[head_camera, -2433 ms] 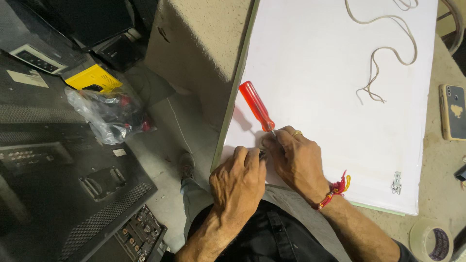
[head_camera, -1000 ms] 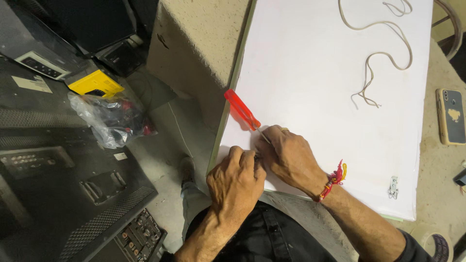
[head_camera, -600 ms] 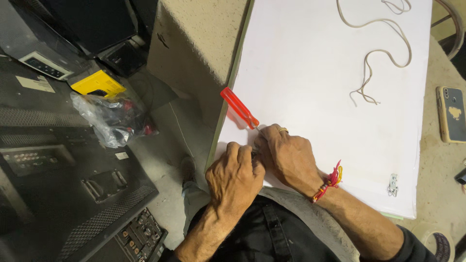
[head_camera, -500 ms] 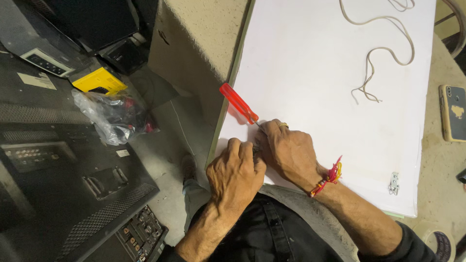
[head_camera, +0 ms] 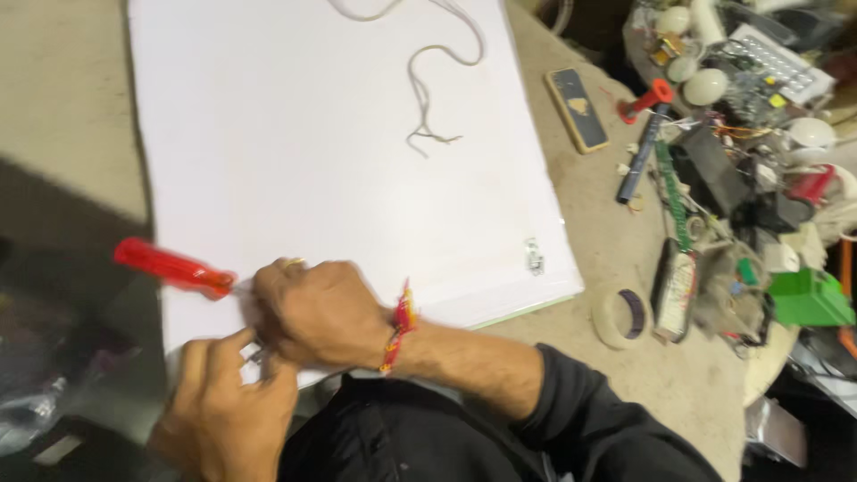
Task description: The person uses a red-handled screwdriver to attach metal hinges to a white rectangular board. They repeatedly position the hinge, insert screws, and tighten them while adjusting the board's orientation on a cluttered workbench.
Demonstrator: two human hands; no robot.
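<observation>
The right hand is closed around a red translucent plastic-handled screwdriver, its handle jutting past the near left corner of the large flat white panel. The left hand pinches something hidden at that corner, likely steadying it. Right of the panel on the dusty beige worktop lie 1 tape roll and cluttered electronic parts.

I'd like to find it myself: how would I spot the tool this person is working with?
Start at the big white board covering the table. At its near left corner, the right hand grips a screwdriver beside the left hand. Its translucent red handle juts left past the board's edge, unlike the pale cord farther up.
</observation>
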